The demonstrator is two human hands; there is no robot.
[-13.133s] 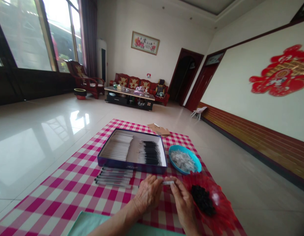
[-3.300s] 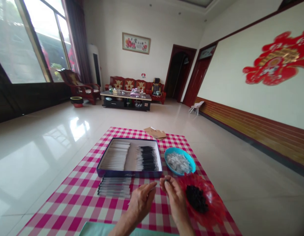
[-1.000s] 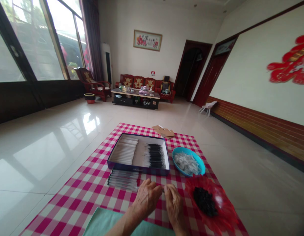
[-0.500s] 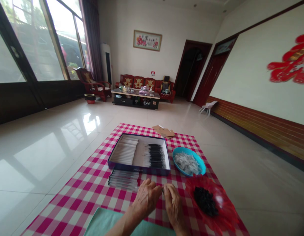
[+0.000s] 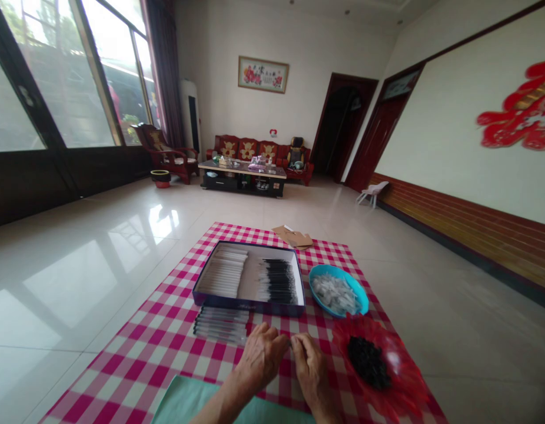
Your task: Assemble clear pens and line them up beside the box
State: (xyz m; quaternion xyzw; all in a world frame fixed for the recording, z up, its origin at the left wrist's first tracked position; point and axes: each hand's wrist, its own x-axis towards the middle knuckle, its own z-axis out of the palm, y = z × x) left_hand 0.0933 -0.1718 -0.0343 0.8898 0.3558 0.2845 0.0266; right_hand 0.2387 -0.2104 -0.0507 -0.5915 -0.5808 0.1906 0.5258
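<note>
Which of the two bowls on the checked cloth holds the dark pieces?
The red dish, nearest the right hand; the blue bowl holds whitish pieces instead.

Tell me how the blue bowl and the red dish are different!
The blue bowl looks smaller than the red dish. The bowl is solid, bright blue with a smooth rim, while the dish is shiny, see-through red with a wavy edge. The bowl holds small whitish pieces, but the dish holds a dark pile of little bits. Both sit on the pink checked cloth and hold small loose things.
</note>
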